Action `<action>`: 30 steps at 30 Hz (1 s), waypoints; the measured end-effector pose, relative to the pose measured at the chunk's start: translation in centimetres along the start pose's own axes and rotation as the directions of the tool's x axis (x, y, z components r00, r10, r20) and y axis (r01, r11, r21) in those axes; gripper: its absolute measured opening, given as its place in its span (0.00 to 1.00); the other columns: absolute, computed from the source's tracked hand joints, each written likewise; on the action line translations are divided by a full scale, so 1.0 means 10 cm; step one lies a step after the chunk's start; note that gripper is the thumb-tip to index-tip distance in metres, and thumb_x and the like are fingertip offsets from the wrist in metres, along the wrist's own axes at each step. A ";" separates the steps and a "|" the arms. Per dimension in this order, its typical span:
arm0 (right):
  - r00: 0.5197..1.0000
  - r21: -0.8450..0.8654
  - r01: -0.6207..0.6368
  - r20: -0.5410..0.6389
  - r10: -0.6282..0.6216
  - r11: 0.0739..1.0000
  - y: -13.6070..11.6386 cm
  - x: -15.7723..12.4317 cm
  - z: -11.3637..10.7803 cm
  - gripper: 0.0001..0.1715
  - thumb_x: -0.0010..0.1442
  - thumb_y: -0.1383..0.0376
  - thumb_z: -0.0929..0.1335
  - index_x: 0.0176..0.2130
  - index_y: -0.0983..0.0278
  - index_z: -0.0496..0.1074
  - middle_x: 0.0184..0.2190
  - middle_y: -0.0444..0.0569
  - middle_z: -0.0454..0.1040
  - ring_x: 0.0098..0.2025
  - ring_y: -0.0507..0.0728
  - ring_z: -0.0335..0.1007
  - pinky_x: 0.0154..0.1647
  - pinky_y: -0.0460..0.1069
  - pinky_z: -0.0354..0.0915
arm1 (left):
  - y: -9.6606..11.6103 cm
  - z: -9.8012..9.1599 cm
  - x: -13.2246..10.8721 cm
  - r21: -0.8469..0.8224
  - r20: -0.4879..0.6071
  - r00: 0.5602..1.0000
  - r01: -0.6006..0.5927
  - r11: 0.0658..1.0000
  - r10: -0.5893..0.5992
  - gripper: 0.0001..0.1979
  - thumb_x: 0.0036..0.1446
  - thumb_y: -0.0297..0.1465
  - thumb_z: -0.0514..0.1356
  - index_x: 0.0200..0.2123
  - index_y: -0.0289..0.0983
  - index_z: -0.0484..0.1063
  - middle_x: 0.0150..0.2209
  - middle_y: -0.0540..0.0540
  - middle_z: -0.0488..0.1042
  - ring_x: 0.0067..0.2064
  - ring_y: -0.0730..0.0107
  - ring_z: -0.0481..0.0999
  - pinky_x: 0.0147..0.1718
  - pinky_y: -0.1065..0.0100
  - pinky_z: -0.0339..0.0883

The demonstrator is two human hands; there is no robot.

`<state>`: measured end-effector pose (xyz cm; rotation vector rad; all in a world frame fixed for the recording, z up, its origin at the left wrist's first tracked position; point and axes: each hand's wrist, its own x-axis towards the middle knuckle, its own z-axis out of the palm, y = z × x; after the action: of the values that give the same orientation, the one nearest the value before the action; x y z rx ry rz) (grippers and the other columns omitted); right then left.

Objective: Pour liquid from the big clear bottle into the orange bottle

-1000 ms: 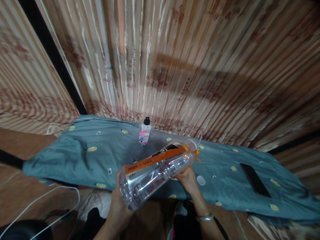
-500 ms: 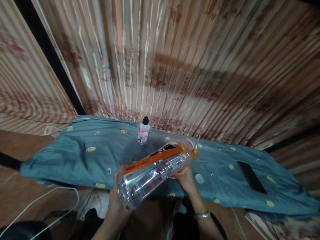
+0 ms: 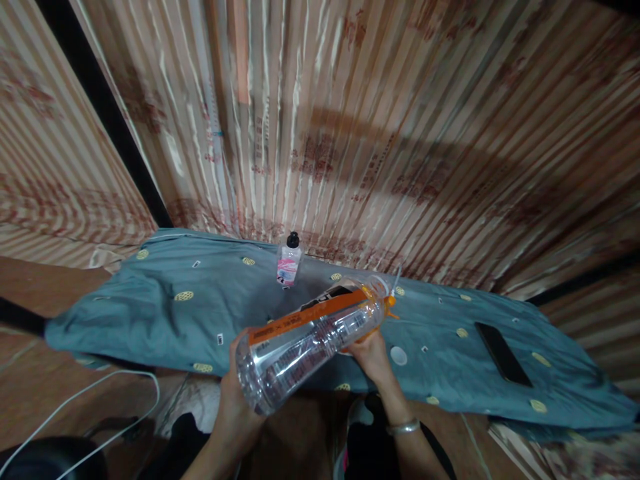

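Basically nothing's moved since a second ago, so the hold seems steady: left hand (image 3: 236, 392) clutching the bottle (image 3: 313, 350) over the cloth (image 3: 170, 320), neck toward 2 o'clock; right hand's (image 3: 371, 355) grip hidden, can't tell.

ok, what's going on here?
A person holds a big clear bottle aslant over the near edge of a blue cloth: left hand at its base, right hand by the neck end, fingers mostly hidden. A small bottle stands behind; a phone lies to the right.
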<state>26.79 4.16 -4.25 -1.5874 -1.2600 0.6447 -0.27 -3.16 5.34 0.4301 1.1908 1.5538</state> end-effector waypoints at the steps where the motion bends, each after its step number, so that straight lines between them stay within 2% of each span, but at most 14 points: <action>1: 1.000 0.007 -0.006 0.002 0.006 1.000 -0.01 0.00 0.00 0.31 0.50 0.47 0.84 0.48 0.56 0.83 0.50 0.58 0.95 0.54 0.78 0.93 0.62 0.69 0.86 | 0.01 0.01 -0.01 -0.010 0.003 1.000 0.009 1.000 -0.009 0.30 0.53 0.45 0.86 0.57 0.47 0.85 0.46 0.43 0.94 0.48 0.38 0.96 0.58 0.40 0.92; 7: 1.000 0.042 -0.011 0.001 0.011 0.999 -0.04 0.00 0.01 0.33 0.49 0.48 0.84 0.51 0.56 0.82 0.52 0.58 0.95 0.56 0.78 0.93 0.64 0.68 0.86 | 0.08 0.08 -0.06 0.001 0.010 1.000 0.016 1.000 -0.016 0.34 0.48 0.45 0.87 0.56 0.46 0.83 0.46 0.43 0.92 0.48 0.40 0.95 0.57 0.44 0.92; 9: 1.000 0.030 -0.019 -0.005 0.019 0.999 -0.03 0.00 0.01 0.35 0.49 0.48 0.84 0.52 0.57 0.82 0.53 0.58 0.95 0.56 0.78 0.94 0.64 0.68 0.86 | 0.09 0.07 -0.06 0.026 0.009 1.000 -0.015 1.000 0.015 0.38 0.41 0.42 0.88 0.56 0.45 0.83 0.46 0.43 0.92 0.50 0.37 0.95 0.57 0.43 0.92; 11: 1.000 0.024 -0.016 -0.003 0.016 1.000 -0.02 0.00 0.01 0.35 0.49 0.47 0.85 0.52 0.57 0.82 0.53 0.59 0.95 0.56 0.78 0.94 0.63 0.68 0.86 | 0.09 0.05 -0.06 0.095 0.034 0.994 -0.108 0.990 0.105 0.46 0.30 0.35 0.90 0.57 0.45 0.84 0.47 0.42 0.92 0.53 0.34 0.94 0.60 0.42 0.90; 13: 1.000 0.033 0.003 -0.001 -0.003 0.999 -0.02 0.00 0.01 0.35 0.50 0.46 0.85 0.53 0.56 0.82 0.54 0.59 0.95 0.57 0.77 0.94 0.64 0.68 0.86 | 0.08 0.01 -0.04 0.146 0.060 0.983 -0.178 0.973 0.171 0.49 0.25 0.30 0.90 0.57 0.46 0.84 0.48 0.42 0.92 0.57 0.32 0.93 0.63 0.40 0.89; 16: 1.000 0.039 0.008 0.002 -0.009 0.999 0.00 0.00 0.01 0.36 0.50 0.45 0.86 0.52 0.56 0.82 0.54 0.59 0.95 0.57 0.78 0.94 0.65 0.69 0.85 | 0.04 -0.03 -0.01 0.156 0.069 0.978 -0.207 0.966 0.198 0.48 0.27 0.30 0.90 0.57 0.47 0.84 0.49 0.41 0.93 0.57 0.32 0.94 0.66 0.39 0.87; 20: 1.000 0.015 0.003 0.004 -0.003 1.000 0.02 0.01 0.01 0.37 0.50 0.43 0.86 0.52 0.57 0.82 0.52 0.59 0.96 0.55 0.78 0.94 0.62 0.69 0.86 | -0.04 -0.06 0.02 0.123 0.063 0.981 -0.190 0.974 0.183 0.47 0.29 0.35 0.90 0.57 0.47 0.84 0.47 0.42 0.93 0.54 0.32 0.95 0.61 0.39 0.90; 23: 1.000 -0.009 0.020 -0.016 -0.020 1.000 0.02 0.01 0.01 0.36 0.50 0.44 0.87 0.51 0.57 0.83 0.52 0.58 0.95 0.55 0.78 0.94 0.62 0.69 0.86 | -0.06 -0.05 0.01 0.118 0.058 0.985 -0.166 0.979 0.160 0.49 0.28 0.31 0.90 0.59 0.46 0.84 0.48 0.42 0.93 0.54 0.35 0.95 0.62 0.43 0.90; 25: 0.999 -0.013 0.033 -0.004 -0.033 0.999 0.00 0.01 0.00 0.34 0.51 0.45 0.88 0.50 0.57 0.84 0.51 0.58 0.95 0.56 0.78 0.93 0.62 0.68 0.86 | -0.04 -0.02 0.01 0.085 0.043 0.992 -0.119 0.989 0.115 0.47 0.33 0.34 0.90 0.60 0.46 0.83 0.50 0.41 0.93 0.53 0.37 0.95 0.59 0.45 0.91; 28: 0.999 -0.012 0.041 0.011 -0.041 0.999 -0.05 0.01 -0.01 0.33 0.51 0.46 0.88 0.50 0.57 0.85 0.50 0.58 0.95 0.56 0.78 0.93 0.63 0.68 0.86 | -0.01 0.02 0.01 -0.009 0.012 1.000 0.015 1.000 -0.015 0.35 0.50 0.43 0.86 0.60 0.44 0.82 0.49 0.40 0.93 0.47 0.39 0.96 0.52 0.44 0.93; 30: 1.000 -0.012 0.031 0.006 -0.031 0.999 -0.09 0.00 -0.01 0.33 0.52 0.47 0.88 0.50 0.57 0.85 0.49 0.56 0.95 0.55 0.77 0.93 0.62 0.67 0.87 | 0.00 0.02 0.00 -0.018 0.013 0.999 0.032 0.999 -0.032 0.34 0.52 0.43 0.85 0.59 0.44 0.81 0.47 0.41 0.93 0.46 0.40 0.96 0.52 0.45 0.93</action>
<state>26.53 4.10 -3.37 -1.5742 -1.2925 0.6242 -0.14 -3.03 5.45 0.4065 1.1677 1.5311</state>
